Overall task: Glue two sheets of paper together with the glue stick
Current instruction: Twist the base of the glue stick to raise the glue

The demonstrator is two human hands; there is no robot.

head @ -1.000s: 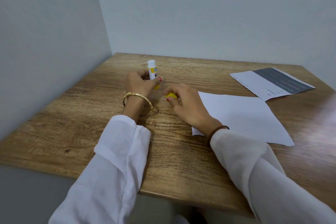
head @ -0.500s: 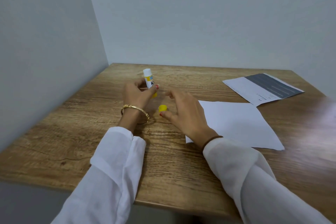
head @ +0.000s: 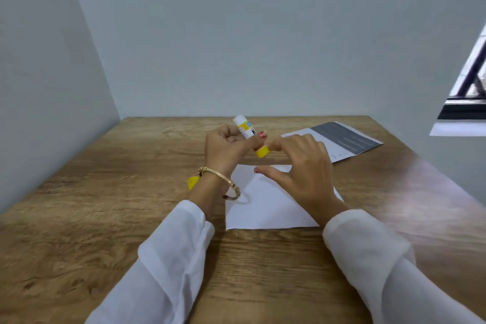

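My left hand (head: 228, 150) grips the glue stick (head: 249, 134) above the table. The stick is tilted, its white uncapped end up and to the left, its yellow base down and to the right. My right hand (head: 302, 171) hovers over the plain white sheet (head: 265, 208); its fingertips are at the stick's yellow base and its thumb is spread apart below. The yellow cap (head: 193, 182) lies on the table just left of my left wrist. A second sheet (head: 342, 139) with a dark grey printed band lies farther back on the right.
The wooden table (head: 105, 218) stands in a corner, with grey walls at the left and behind. A window (head: 468, 92) shows at the right edge. White sleeves cover both my forearms.
My right hand has let go of the yellow cap, which now lies left of my left wrist, and has moved up to the stick's base. Both hands are now over the white sheet.
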